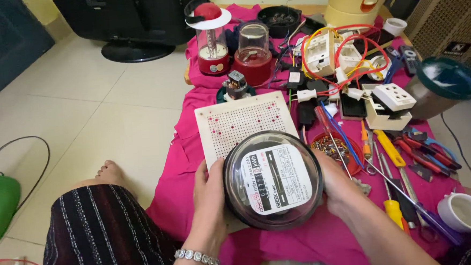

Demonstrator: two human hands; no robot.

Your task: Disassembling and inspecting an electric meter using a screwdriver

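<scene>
I hold a round electricity meter (pixel 273 180) with a black rim, clear dome and white dial plate, tilted face-up over the pink cloth (pixel 188 162). My left hand (pixel 211 195) grips its left edge; a sparkling bracelet circles that wrist. My right hand (pixel 336 181) clasps its right edge. Just beyond the meter lies a white perforated board (pixel 240 124), partly covered by it.
Screwdrivers (pixel 389 148), pliers (pixel 427 157) and a red bowl of screws (pixel 337 145) lie to the right. White sockets with red and yellow wires (pixel 344 57) sit behind, with two red lanterns (pixel 212 39). A white cup (pixel 463 212) stands at the right. Tiled floor lies to the left.
</scene>
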